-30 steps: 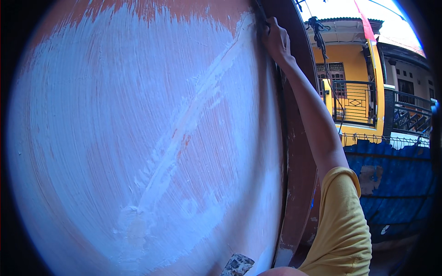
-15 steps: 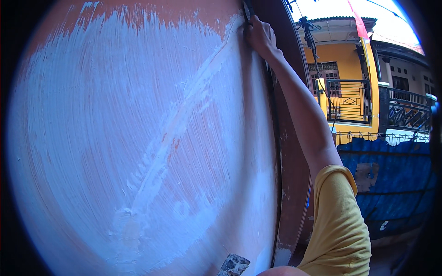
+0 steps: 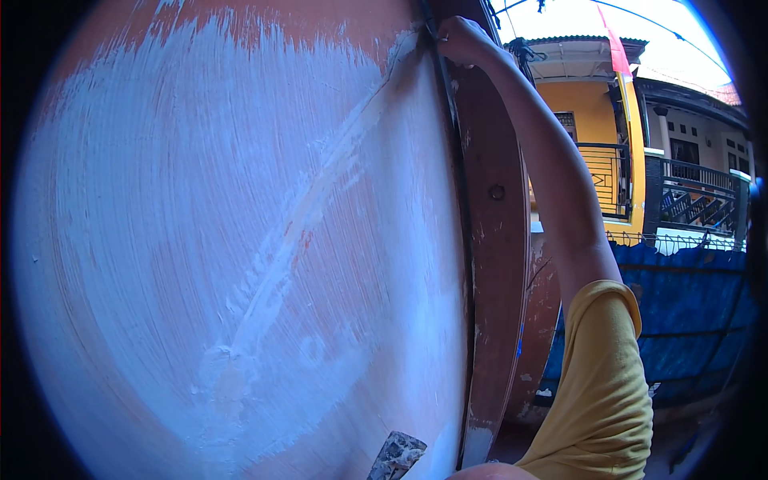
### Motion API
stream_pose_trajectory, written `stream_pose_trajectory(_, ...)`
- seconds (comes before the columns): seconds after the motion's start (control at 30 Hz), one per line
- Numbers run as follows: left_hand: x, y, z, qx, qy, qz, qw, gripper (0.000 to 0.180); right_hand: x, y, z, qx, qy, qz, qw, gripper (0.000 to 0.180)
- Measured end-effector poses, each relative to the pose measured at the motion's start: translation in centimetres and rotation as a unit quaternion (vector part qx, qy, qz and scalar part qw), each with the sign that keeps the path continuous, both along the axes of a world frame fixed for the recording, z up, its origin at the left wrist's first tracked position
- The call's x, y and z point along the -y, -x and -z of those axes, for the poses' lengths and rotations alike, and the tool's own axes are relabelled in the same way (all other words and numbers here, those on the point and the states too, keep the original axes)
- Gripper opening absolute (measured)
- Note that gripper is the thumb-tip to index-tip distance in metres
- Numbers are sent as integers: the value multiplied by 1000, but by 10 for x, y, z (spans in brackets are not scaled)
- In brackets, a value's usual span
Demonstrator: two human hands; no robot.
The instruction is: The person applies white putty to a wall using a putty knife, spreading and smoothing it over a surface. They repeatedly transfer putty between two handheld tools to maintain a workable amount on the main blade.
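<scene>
My right hand (image 3: 466,42) is raised at the top, its fingers closed against the right edge of a panel (image 3: 200,200). What they grip is hidden; a narrow dark strip (image 3: 429,19) shows beside the fingers, and I cannot tell whether it is a tool or the panel's edge. White filler is spread over the orange-brown panel in streaks, with a thicker diagonal band (image 3: 308,204) running from upper right to lower left. A flat blade smeared with filler (image 3: 398,454) pokes up at the bottom; whatever holds it is out of sight. My left hand is not visible.
A brown wooden frame (image 3: 496,264) with chipped paint borders the panel on the right. Beyond it stand a blue sheet fence (image 3: 680,312), a yellow house (image 3: 588,104) with a dark railing, and a red flag (image 3: 614,44). Cables cross the sky.
My right hand has shifted slightly up and right, onto the panel's edge, and its forearm has swung right. The smeared blade at the bottom has risen a little. The view has turned slightly.
</scene>
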State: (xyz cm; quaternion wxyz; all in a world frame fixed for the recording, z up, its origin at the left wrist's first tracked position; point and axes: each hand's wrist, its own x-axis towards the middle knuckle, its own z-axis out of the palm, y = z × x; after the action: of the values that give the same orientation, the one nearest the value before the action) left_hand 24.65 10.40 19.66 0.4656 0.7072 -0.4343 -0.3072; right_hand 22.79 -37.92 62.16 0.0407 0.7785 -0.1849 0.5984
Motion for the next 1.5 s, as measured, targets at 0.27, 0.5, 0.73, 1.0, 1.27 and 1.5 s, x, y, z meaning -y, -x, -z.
stream_pose_trajectory(0.27,-3,1,1,15,21,-19,999,21,-16,20,-2,-33,-45,46,997,15)
stream_pose_trajectory(0.5,-4,-2,11,33,49,3,998,24,-22,2,9,71,96,110,987,17)
stream_pose_trajectory(0.73,-2,0,20,150,147,-5,978,24,-26,15,-16,102,13,98,990,42)
stream_pose_trajectory(1.0,-6,4,-9,-35,-22,3,999,27,-4,44,-48,-110,60,5,992,23)
stream_pose_trajectory(1.27,-17,-8,30,266,192,89,940,33,0,79,-26,-123,57,-47,990,16)
stream_pose_trajectory(1.5,-14,-18,41,513,187,81,834,33,-33,63,-13,-93,101,55,989,25)
